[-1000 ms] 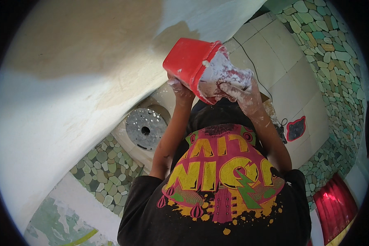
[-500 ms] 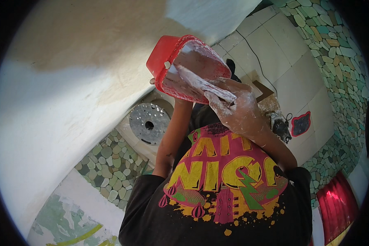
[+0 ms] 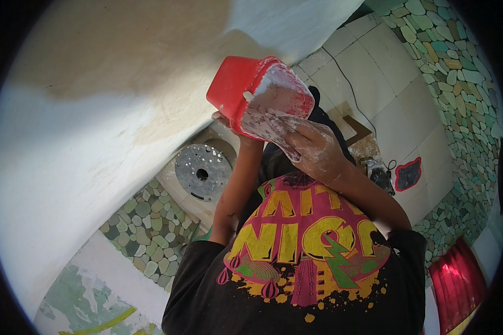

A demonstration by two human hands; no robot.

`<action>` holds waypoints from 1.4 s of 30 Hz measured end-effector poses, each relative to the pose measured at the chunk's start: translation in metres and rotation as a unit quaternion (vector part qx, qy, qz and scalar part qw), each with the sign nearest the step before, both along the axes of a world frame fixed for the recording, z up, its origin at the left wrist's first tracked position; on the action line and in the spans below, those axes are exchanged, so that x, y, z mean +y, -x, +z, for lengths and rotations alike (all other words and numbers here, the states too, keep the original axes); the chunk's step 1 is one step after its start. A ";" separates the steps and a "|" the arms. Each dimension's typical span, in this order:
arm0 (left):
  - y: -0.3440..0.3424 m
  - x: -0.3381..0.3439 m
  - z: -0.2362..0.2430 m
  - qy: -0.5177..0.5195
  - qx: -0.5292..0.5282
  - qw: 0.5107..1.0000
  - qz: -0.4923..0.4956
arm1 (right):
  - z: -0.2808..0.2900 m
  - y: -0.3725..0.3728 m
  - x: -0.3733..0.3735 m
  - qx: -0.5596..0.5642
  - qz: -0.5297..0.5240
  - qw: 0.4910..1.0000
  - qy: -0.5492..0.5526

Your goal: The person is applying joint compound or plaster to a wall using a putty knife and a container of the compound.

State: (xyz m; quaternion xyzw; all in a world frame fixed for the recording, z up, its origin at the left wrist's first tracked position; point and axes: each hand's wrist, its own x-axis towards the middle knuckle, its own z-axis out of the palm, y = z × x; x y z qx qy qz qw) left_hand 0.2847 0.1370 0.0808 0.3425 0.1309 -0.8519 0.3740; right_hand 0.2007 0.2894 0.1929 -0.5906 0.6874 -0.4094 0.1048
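A red plastic tub (image 3: 229,86) is held up tilted, its mouth toward me and to the right. White paste smears its inside wall and rim. My left hand (image 3: 221,119) grips it from below, with most of the fingers hidden behind it. My right hand (image 3: 319,152), streaked with white, is closed on a flat paste-coated scraper (image 3: 278,133). The scraper's blade lies at the tub's lower rim, partly inside the mouth. Its grip is covered by my fingers.
A pale plastered wall (image 3: 95,151) rises close on the left. Below stand a round grey speckled disc (image 3: 202,173) with a centre hole, a dark red-edged pad (image 3: 408,174) and a cable (image 3: 349,84) on floor tiles. Pebble mosaic (image 3: 469,111) borders the right; red fabric (image 3: 458,285) lies lower right.
The scraper has come down from inside the tub to its lower rim, its blade turning flatter toward me. The tub has shifted slightly right and down, and my right hand has moved lower.
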 end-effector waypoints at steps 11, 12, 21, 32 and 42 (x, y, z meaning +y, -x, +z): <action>-0.010 0.010 -0.051 -0.192 0.360 0.911 -0.058 | 0.004 0.036 0.009 0.065 0.027 0.994 0.079; -0.002 0.010 -0.048 -0.173 0.327 0.927 -0.066 | 0.006 0.039 0.009 0.062 0.050 0.993 0.090; 0.005 0.010 -0.005 0.108 0.112 0.978 -0.138 | 0.058 0.072 0.001 0.119 0.076 0.983 0.116; 0.038 0.010 0.034 0.359 0.028 0.928 -0.093 | 0.138 0.202 -0.055 -0.005 -0.104 0.892 0.440; 0.050 0.012 0.026 0.413 0.015 0.910 -0.041 | 0.189 0.290 -0.166 -0.417 -0.028 0.667 0.617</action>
